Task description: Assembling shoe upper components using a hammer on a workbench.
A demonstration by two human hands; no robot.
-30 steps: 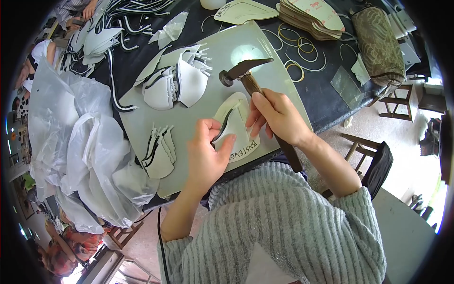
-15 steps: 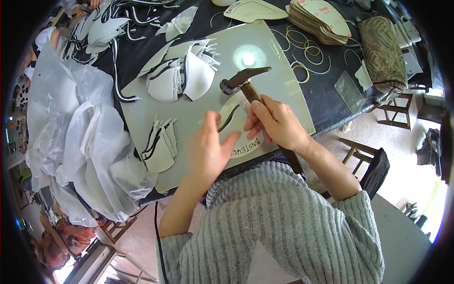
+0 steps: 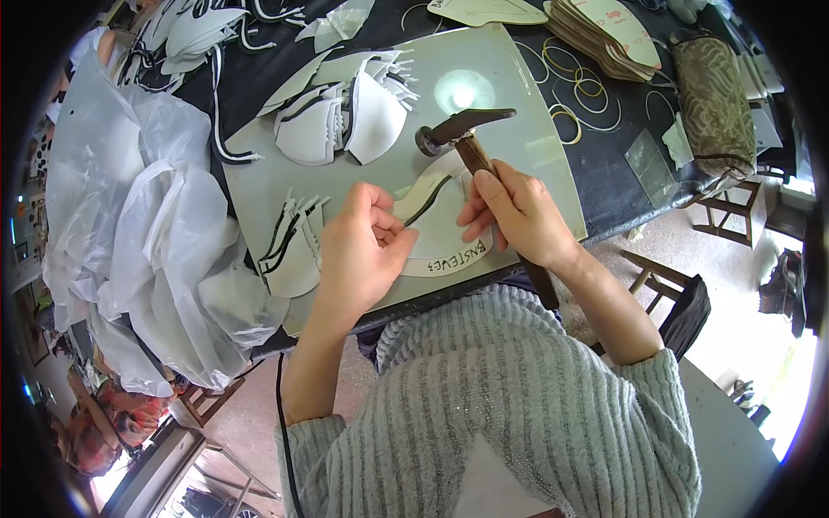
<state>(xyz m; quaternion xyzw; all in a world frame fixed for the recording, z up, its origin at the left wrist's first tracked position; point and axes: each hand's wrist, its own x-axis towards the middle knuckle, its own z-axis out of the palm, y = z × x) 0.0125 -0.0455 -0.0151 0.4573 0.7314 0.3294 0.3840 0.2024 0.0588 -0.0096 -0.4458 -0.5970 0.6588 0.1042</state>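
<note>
My right hand (image 3: 528,214) is wrapped around the wooden handle of a hammer (image 3: 471,142), its dark metal head raised at the far end. Under it lies a cream template board (image 3: 436,265) with handwriting on its near edge. On that board rests a white cut piece with a curved black strip (image 3: 429,200). My left hand (image 3: 358,250) is closed, thumb and forefinger meeting at the strip's lower left end; the fingers partly hide the contact. Beside this hand is a small stack of white pieces with black strips (image 3: 292,255).
A larger pile of white pieces (image 3: 315,129) sits farther back on the pale work board (image 3: 535,186). Crumpled clear plastic (image 3: 164,259) covers the left side. Yellow and white tape rings (image 3: 574,95), stacked templates (image 3: 600,39) and a patterned roll (image 3: 712,104) lie at the far right.
My left hand has gone from open, blurred fingers to a closed pinch at the black strip. The right hand still grips the hammer. The whole view has shifted slightly.
</note>
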